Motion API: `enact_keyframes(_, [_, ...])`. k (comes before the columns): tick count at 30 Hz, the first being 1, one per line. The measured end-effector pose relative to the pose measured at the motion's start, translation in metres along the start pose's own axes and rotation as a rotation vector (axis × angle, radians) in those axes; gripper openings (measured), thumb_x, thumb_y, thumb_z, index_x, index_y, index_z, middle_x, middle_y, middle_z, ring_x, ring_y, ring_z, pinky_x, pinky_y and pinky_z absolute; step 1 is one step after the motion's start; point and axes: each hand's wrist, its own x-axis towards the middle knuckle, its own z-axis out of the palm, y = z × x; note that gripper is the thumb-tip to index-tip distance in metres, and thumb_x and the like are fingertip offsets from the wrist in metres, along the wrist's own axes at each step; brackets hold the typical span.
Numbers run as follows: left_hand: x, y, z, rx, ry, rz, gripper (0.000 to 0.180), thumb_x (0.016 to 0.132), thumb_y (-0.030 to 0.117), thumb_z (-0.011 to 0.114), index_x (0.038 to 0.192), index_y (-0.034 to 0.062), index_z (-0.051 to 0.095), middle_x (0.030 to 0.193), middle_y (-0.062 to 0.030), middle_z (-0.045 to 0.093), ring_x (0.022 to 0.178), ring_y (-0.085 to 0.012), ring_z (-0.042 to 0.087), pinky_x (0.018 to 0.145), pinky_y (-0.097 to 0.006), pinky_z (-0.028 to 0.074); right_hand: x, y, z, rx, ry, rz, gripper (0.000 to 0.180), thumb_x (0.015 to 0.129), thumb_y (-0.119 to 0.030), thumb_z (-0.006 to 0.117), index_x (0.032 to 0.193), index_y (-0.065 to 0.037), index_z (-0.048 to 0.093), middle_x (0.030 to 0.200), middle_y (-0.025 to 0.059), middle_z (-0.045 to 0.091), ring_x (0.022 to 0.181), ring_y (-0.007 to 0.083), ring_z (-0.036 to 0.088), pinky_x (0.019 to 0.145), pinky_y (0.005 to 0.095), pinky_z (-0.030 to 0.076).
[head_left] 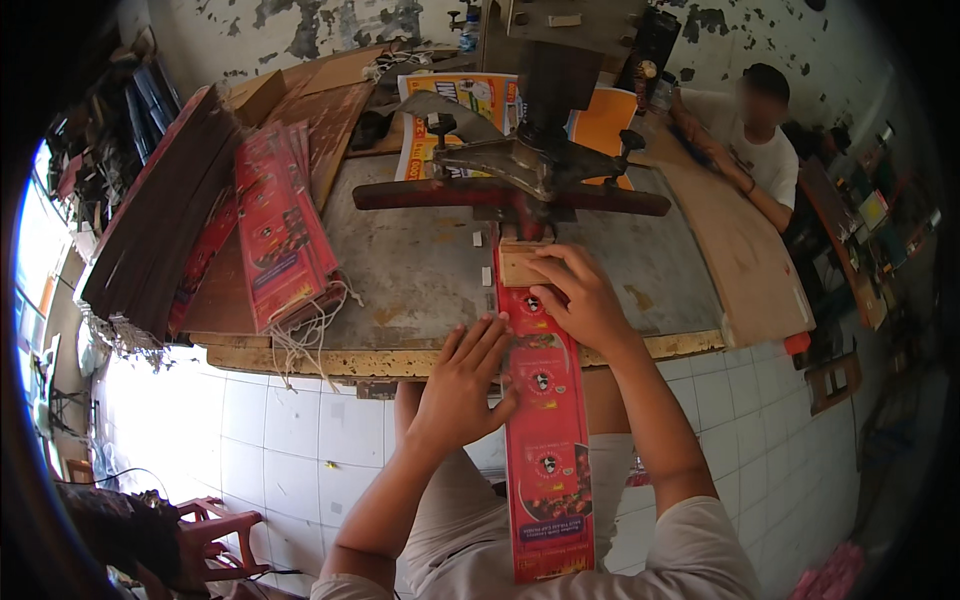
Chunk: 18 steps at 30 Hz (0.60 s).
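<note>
A long red printed strip [547, 420] runs from under the press toward my lap and hangs over the table's front edge. My left hand [462, 385] lies along the strip's left side, fingers stretched out and fingertips at its edge. A small pale wooden block [516, 270] sits across the strip's far end, just in front of the press. My right hand [580, 300] has its fingertips on the block's right part, with the thumb by its near edge. Above stands the dark metal press [530, 165] with a wide crossbar; the strip's far end is hidden beneath it.
On the left lie a stack of red printed strips [285, 225] with white strings and a tall brown stack [160, 220]. Printed sheets [465, 95] lie behind the press. Another person [765, 150] sits at the far right. A red stool [215, 535] stands on the tiled floor.
</note>
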Motion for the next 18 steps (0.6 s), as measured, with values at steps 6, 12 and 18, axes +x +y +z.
enact_keyframes(6, [0.0002,0.0008,0.0002,-0.004,-0.006,0.005,0.076,0.090,0.024,0.074,0.158,-0.0046,0.058,0.169,-0.0218,0.056,0.160,-0.0409,0.050,0.132,-0.061,0.037,0.0015,0.0060,0.0018,0.000,0.029,-0.001,0.033,0.094,-0.009,0.086,0.125,-0.004,0.078,0.131,0.0080,0.071,0.122,0.0323,0.070,0.103,0.0465,0.060])
enact_keyframes(12, [-0.0005,-0.0006,0.0001,-0.008,-0.008,0.003,0.076,0.090,0.024,0.075,0.158,-0.0051,0.057,0.169,-0.0218,0.056,0.160,-0.0415,0.050,0.133,-0.061,0.036,0.0008,0.0010,0.0030,-0.025,0.037,0.021,0.034,0.094,-0.009,0.085,0.127,-0.005,0.077,0.132,0.0078,0.070,0.122,0.0332,0.070,0.102,0.0464,0.060])
enact_keyframes(18, [-0.0006,-0.0007,0.0032,0.005,0.003,0.014,0.074,0.091,0.024,0.074,0.157,-0.0052,0.058,0.168,-0.0221,0.057,0.160,-0.0414,0.049,0.133,-0.061,0.036,-0.0049,0.0021,0.0048,-0.037,0.054,0.062,0.036,0.095,-0.014,0.086,0.129,-0.006,0.076,0.133,0.0095,0.069,0.122,0.0351,0.069,0.103,0.0481,0.059])
